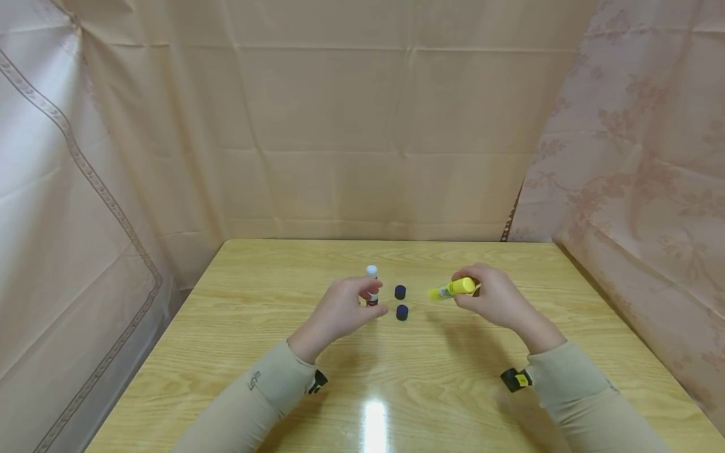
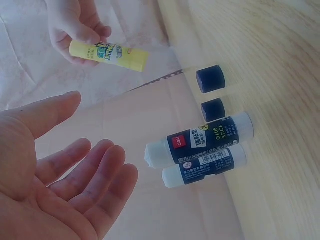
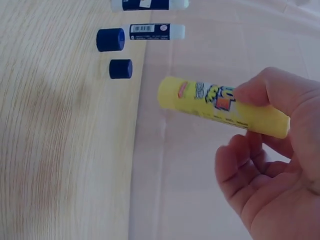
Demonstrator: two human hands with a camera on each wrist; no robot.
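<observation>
My right hand pinches a yellow glue stick between thumb and fingers, holding it tilted above the table. Two dark blue glue sticks stand upright with their white tops bare, a larger one and a smaller one side by side. Beside them on the tabletop are two dark blue caps, the larger cap and the smaller cap. My left hand is empty, fingers loosely bent and thumb apart. In the head view it partly hides the two standing glue sticks.
The wooden table reaches back to a beige cloth hanging behind it. Patterned cloth hangs on the right side, and pale cloth on the left. Light glares off the table near its front.
</observation>
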